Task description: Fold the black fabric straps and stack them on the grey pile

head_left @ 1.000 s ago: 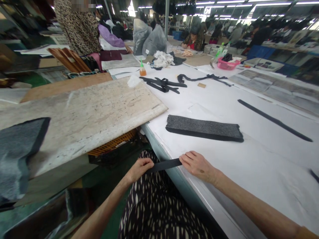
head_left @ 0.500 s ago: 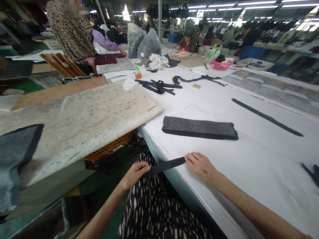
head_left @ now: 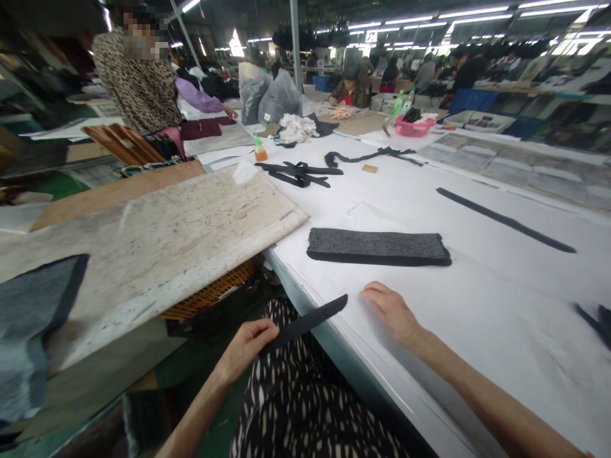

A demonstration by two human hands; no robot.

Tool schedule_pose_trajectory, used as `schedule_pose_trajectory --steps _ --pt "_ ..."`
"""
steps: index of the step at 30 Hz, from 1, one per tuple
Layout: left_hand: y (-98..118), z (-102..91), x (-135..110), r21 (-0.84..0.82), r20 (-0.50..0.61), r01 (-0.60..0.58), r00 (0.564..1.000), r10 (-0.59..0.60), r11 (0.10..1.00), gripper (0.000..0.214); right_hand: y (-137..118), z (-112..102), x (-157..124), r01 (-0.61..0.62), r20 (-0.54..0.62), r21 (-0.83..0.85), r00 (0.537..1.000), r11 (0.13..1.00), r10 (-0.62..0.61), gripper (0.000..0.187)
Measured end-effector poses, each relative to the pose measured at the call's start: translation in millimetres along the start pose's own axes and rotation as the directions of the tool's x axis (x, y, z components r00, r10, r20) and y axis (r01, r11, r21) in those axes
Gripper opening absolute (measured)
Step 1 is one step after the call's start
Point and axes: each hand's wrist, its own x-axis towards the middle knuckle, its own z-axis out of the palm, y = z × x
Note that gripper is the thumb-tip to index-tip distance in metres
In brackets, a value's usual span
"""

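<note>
My left hand (head_left: 249, 343) pinches one end of a black fabric strip (head_left: 310, 321). The strip slants up to the right, over my patterned clothing and the table's near edge, and its far end is loose. Just right of that end is my right hand (head_left: 389, 308), apart from the strip, holding nothing. Its fingers reach forward, low over the white tabletop (head_left: 477, 318). Beyond both hands lies a stack of grey knit pieces (head_left: 377, 247) with a black front edge.
Black strips (head_left: 305, 173) lie tangled farther back, and a single strip (head_left: 506, 219) lies at right. A stained board (head_left: 191, 235) bears grey fabric (head_left: 42, 318) at left. An orange bottle (head_left: 260, 149) and pink basket (head_left: 415, 128) stand behind. A co-worker (head_left: 138, 83) stands at far left.
My right hand has let go of the black strip's far end and moved slightly right. My left hand, still gripping the other end, has shifted a little left and down.
</note>
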Motion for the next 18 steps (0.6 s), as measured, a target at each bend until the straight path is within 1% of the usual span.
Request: schedule_pose_trajectory --steps 2,4,5,7,9,11,12,14,16,18 --pt "3.8 2.1 -0.6 0.021 -0.008 -0.011 1.000 0.012 1.000 0.039 -5.3 -4.1 4.5 -0.066 -0.039 0.090 0.997 0.994 0.070 0.026" --pt "10.1 7.8 1.0 0.052 0.001 -0.042 0.999 0.042 0.998 0.038 -20.8 -6.6 12.8 -0.061 -0.033 0.131 0.997 0.990 0.066 0.024" --pt "13.8 11.7 2.8 0.075 0.011 -0.070 0.998 0.069 0.995 0.037 -31.7 -6.7 18.2 -0.036 0.006 0.145 0.999 0.989 0.036 0.022" --pt "22.0 20.7 7.9 0.134 0.039 -0.151 0.988 0.147 0.979 0.036 -55.5 -3.9 30.1 0.034 0.135 0.164 0.989 0.986 -0.056 0.015" --pt "30.1 29.4 14.0 0.183 0.075 -0.239 0.971 0.229 0.954 0.035 -74.6 2.6 40.9 0.089 0.294 0.137 0.947 0.986 -0.127 0.010" --pt "37.1 36.0 19.3 0.196 0.107 -0.296 0.954 0.280 0.935 0.034 -83.0 10.0 47.5 0.094 0.414 0.060 0.903 0.994 -0.110 0.016" --pt "39.8 38.3 21.5 0.196 0.114 -0.312 0.949 0.294 0.930 0.034 -82.8 12.5 48.9 0.081 0.449 0.024 0.890 0.996 -0.083 0.020" --pt "43.2 40.7 25.1 0.203 0.115 -0.327 0.944 0.309 0.923 0.034 -75.3 12.8 48.2 0.025 0.467 -0.005 0.884 1.000 -0.020 0.024" --pt "43.9 41.2 28.4 0.223 0.110 -0.323 0.946 0.305 0.920 0.034 -62.1 5.0 44.3 -0.056 0.461 0.027 0.886 0.998 0.038 0.025" --pt "43.0 41.5 31.9 0.234 0.123 -0.308 0.950 0.286 0.922 0.034 -47.2 -9.5 38.5 -0.156 0.480 0.063 0.871 0.986 0.107 0.026"
